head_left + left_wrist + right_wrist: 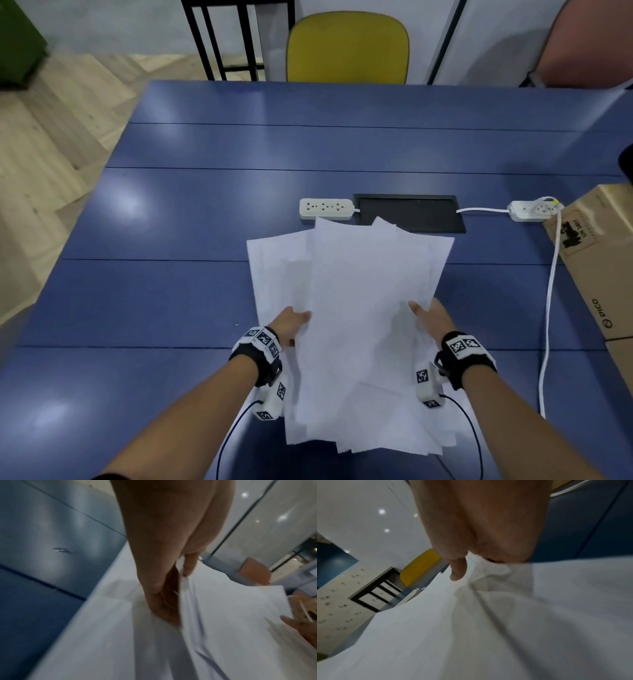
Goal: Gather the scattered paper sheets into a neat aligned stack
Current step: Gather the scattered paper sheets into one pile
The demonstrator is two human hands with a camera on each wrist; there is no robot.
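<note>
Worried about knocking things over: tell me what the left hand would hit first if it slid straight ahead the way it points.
The left hand grips the paper sheets and points away across the table. Beyond the sheets, the first thing looks like the white power strip, though depth is uncertain.

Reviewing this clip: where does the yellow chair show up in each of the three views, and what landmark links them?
Head: yellow chair at top centre, beyond the far edge of the blue table.
Left wrist: not in it.
Right wrist: yellow chair left of centre, behind the right hand.
Shared landmark: the paper sheets, held by both hands, fill the lower part of each view.
</note>
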